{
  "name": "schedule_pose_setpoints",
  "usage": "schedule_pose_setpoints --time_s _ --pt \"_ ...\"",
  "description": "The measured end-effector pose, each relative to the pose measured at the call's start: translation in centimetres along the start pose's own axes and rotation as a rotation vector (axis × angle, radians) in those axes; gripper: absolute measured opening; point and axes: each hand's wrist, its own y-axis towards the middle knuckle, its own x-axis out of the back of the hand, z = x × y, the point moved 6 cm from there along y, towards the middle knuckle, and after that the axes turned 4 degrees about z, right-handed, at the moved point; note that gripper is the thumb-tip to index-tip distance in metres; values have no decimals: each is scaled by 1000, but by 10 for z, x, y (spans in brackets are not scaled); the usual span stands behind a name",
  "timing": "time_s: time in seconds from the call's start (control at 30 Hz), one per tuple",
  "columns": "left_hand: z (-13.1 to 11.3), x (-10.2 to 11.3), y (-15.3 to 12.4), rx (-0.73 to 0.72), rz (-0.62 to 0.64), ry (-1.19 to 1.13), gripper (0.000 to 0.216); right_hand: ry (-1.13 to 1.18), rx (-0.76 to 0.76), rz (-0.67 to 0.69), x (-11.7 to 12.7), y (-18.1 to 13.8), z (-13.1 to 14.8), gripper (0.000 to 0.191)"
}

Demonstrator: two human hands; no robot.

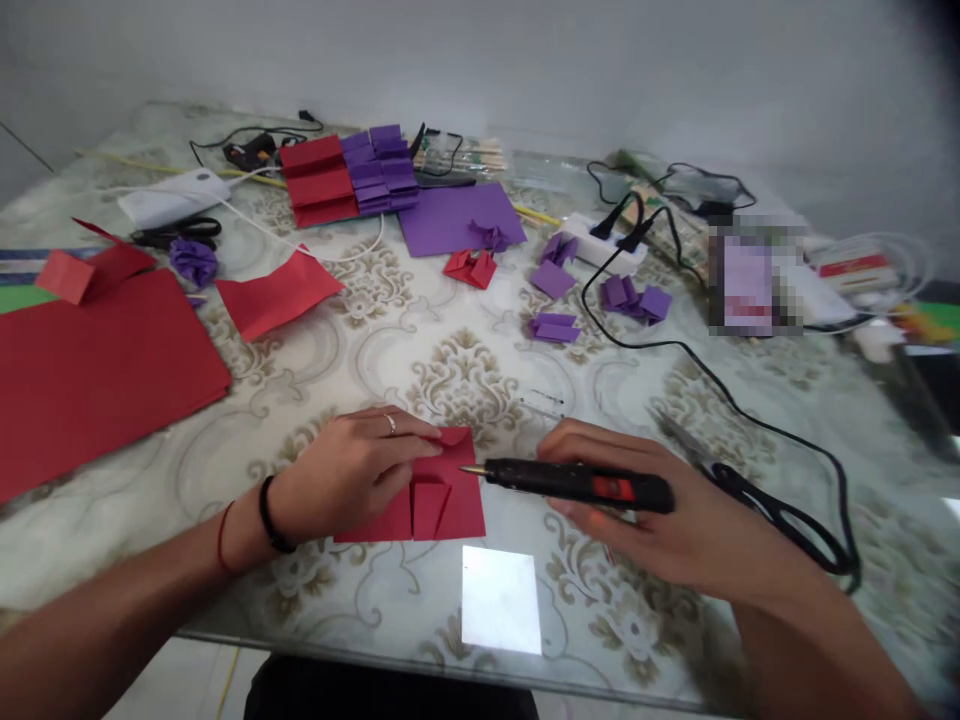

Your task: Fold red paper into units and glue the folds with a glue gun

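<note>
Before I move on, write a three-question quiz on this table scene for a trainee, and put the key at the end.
1. What does the right-hand grip hold?
2. Fill in the colour: the left-hand grip touches a folded piece of ____ paper.
3. True or false: the flat purple sheet lies closer to the wall than the paper under the left-hand grip.

Key: 1. A black tool with a pointed metal tip. 2. Red. 3. True.
</note>
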Motion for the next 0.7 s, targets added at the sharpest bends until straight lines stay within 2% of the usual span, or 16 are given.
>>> schedule_pose_setpoints --time_s 0.1,0.3,0.5,0.7 --pt "-3 1 1 -2 -10 -2 22 42 -58 42 -17 15 -3 9" --pt "-2 -7 -1 -4 72 69 44 119 -98 41 -29 23 -8 8" --pt "0 -12 -2 3 86 79 44 74 -15 -46 -34 28 -3 15" --pt "2 -14 -2 27 113 38 44 53 -48 -66 -39 30 -7 22"
